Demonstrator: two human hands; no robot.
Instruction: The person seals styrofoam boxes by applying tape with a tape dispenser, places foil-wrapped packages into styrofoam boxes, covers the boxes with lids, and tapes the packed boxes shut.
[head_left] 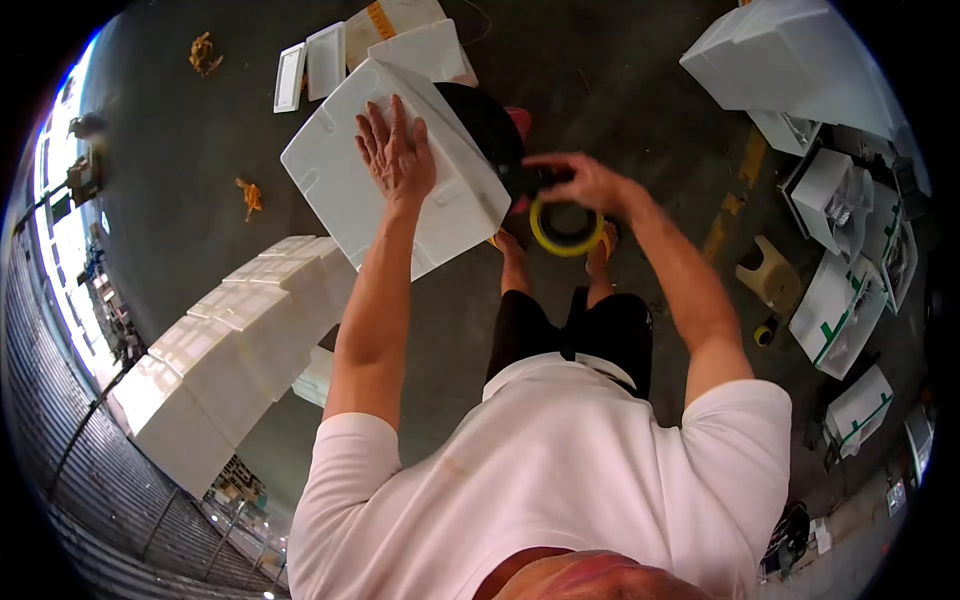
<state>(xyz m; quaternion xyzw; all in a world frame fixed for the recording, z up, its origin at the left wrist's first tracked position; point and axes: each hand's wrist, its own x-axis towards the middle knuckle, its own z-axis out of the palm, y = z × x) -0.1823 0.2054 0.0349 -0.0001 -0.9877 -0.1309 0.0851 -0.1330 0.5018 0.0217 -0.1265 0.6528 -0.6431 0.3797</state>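
Note:
A white foam box [350,170] stands tilted in the view before me. My left hand [397,158] lies flat on its top, fingers spread. On the box's right side my right hand [580,183] is closed round the dark handle of a tape dispenser [566,226] with a yellow-rimmed roll. The dispenser's dark front end reaches the box's side edge; whether tape sticks there I cannot tell. Behind that edge shows a round black thing [480,118], partly hidden by the box, with something red beside it.
White foam boxes [235,330] stand in a row at the left. More boxes [800,60] are stacked at upper right, above open green-taped ones [840,310]. Foam lids [325,60] lie at the top. A beige stool [768,272] and another tape roll [765,332] are on the floor.

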